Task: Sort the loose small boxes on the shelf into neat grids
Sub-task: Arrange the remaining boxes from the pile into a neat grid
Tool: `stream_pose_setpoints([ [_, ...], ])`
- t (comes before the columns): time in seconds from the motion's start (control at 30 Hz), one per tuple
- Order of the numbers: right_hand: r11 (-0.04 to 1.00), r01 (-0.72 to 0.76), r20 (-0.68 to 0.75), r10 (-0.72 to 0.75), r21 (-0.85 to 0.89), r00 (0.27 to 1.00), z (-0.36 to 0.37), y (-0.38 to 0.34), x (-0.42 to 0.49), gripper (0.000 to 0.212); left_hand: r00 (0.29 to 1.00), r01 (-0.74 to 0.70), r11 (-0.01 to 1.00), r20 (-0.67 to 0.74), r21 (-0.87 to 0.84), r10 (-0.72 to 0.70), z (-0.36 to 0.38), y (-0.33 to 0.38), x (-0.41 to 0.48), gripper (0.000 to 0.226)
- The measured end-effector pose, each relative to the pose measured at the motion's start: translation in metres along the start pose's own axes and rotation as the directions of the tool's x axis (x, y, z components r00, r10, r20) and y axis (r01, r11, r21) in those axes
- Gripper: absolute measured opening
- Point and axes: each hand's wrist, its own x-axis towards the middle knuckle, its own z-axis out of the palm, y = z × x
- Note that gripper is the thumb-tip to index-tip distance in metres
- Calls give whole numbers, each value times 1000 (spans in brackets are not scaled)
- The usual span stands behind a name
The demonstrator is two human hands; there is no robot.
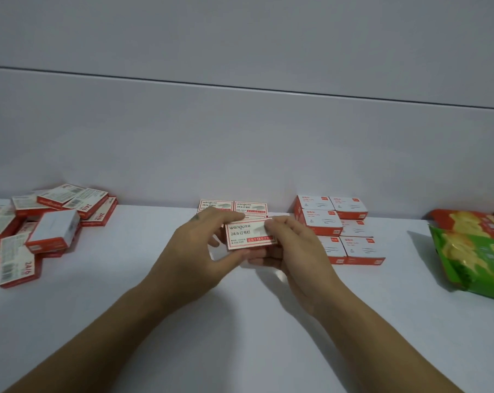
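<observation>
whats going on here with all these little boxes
A person holds one staple box between the left hand and the right hand, just in front of a small grid of matching boxes by the wall. A loose pile of boxes lies on the left; a tidy grid of orange boxes sits on the right.
</observation>
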Motion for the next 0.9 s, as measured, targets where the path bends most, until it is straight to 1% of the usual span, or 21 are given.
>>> stream_pose_setpoints([
  [0.07,997,33,-16,-34,-65,999,-2,-2,1,22,999,33,999,-10,6,-33,-5,-2,2,46],
  [0.13,991,53,-20,-55,-122,998,-4,-3,0,22,998,55,998,30,26,-56,-7,-5,3,44],
  [0.2,988,71,-30,-76,-134,997,-3,0,-1,19,997,48,996,63,77,-53,-8,-7,3,43],
  [0.3,980,102,-52,-113,-169,992,-1,3,1,18,996,40,990,70,134,-50,-10,-10,4,44],
  [0.37,972,128,-39,-138,-197,990,-2,5,1,19,996,37,990,72,134,-47,-11,-11,5,43],
  [0.43,933,203,18,-207,-298,978,-4,7,2,25,996,41,989,72,144,-52,-12,-13,5,45],
  [0.47,880,266,62,-263,-393,963,-6,9,2,32,995,49,986,74,158,-62,-13,-13,6,46],
  [0.5,798,336,112,-325,-500,939,-8,10,3,38,994,59,982,76,181,-74,-14,-13,6,47],
  [0.57,582,459,215,-440,-672,872,-9,12,7,44,993,70,973,79,222,-89,-17,-13,7,48],
  [0.63,376,537,311,-516,-755,798,-7,12,12,41,991,75,966,88,249,-100,-21,-14,7,49],
  [0.73,158,550,400,-528,-820,749,0,7,20,35,987,91,957,101,277,-123,-29,-17,9,48],
  [0.8,60,546,446,-507,-835,738,6,6,24,35,981,112,942,115,316,-155,-34,-18,9,48],
  [0.83,46,550,463,-485,-834,742,9,7,26,35,976,124,928,127,351,-178,-36,-18,9,48],
  [0.9,62,550,481,-411,-833,774,14,10,29,36,966,134,898,145,419,-212,-38,-18,7,48],
])
